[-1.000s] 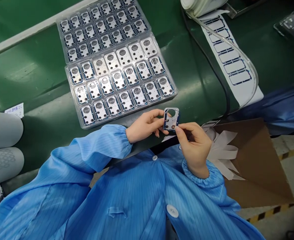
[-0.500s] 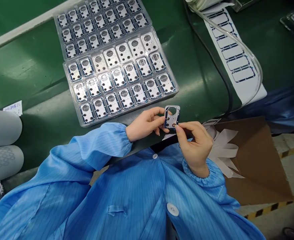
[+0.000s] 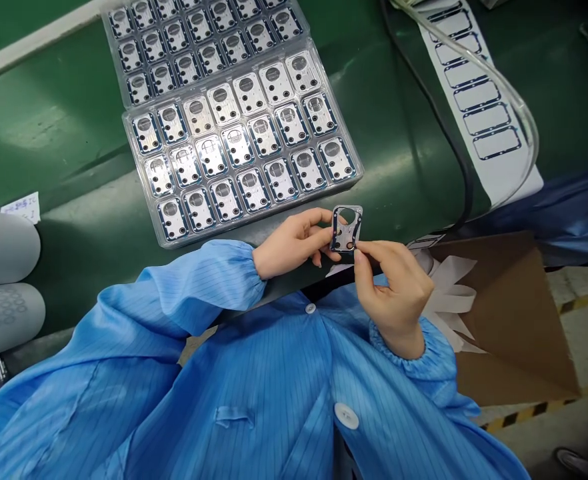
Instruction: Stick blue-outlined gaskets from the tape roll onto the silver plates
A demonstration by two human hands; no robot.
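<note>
A small silvery metal plate [image 3: 345, 235] with a large round hole and smaller holes is held up just past the table's front edge. A dark blue frame-shaped strip runs around its rim, and its right side looks wavy. My left hand [image 3: 297, 243] grips the plate by its left edge between thumb and fingers. At the lower right corner, my right hand [image 3: 394, 287] pinches with thumb and forefinger; whether it has the plate or only the strip's edge, I cannot tell. Beyond my hands lies a clear plastic tray [image 3: 157, 223] with rows of similar plates.
A second tray [image 3: 117, 63] of plates adjoins it at the back. On the right are a white sheet [image 3: 519, 183] of blue frames, a black cable [image 3: 447, 130] and a clear tube. A cardboard box [image 3: 519, 320] with white strips stands below right; white rolls [image 3: 4, 247] are at left.
The right hand has shifted slightly right along the plate's lower corner. The strip's right side now looks more bent. The view has moved a little.
</note>
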